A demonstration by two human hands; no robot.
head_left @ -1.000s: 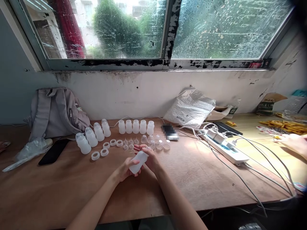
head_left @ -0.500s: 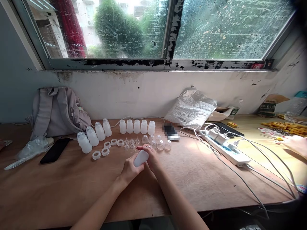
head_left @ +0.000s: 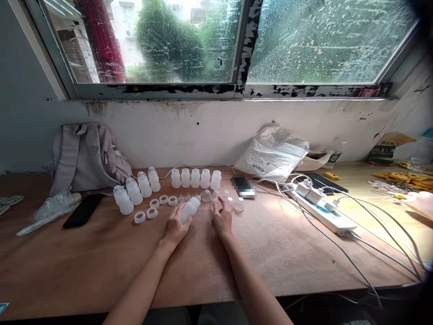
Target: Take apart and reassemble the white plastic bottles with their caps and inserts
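My left hand (head_left: 176, 228) is wrapped round a frosted white baby bottle (head_left: 189, 211). The bottle tilts to the right and has a ring and teat at its top. My right hand (head_left: 222, 219) is apart from the bottle, thumb and fingers bent and slightly spread beside the clear domed caps (head_left: 206, 195). Several white screw rings (head_left: 140, 217) lie left of my left hand. Clear teats (head_left: 181, 198) lie behind the held bottle, partly hidden by it. Several open bottles (head_left: 195, 178) stand in a row at the back, and capped bottles (head_left: 134, 192) stand at the left.
A grey backpack (head_left: 88, 158), a plastic bag (head_left: 56, 207) and a black phone (head_left: 83, 211) are on the left. A silver bubble mailer (head_left: 274, 151) leans on the wall. A white power strip (head_left: 324, 214) with trailing cables lies right, and a second phone (head_left: 244, 186) lies behind the caps.
My hands have parted. The left hand has moved slightly left and turned the bottle so its teat end shows; the right hand has left the bottle and gone to the clear caps.
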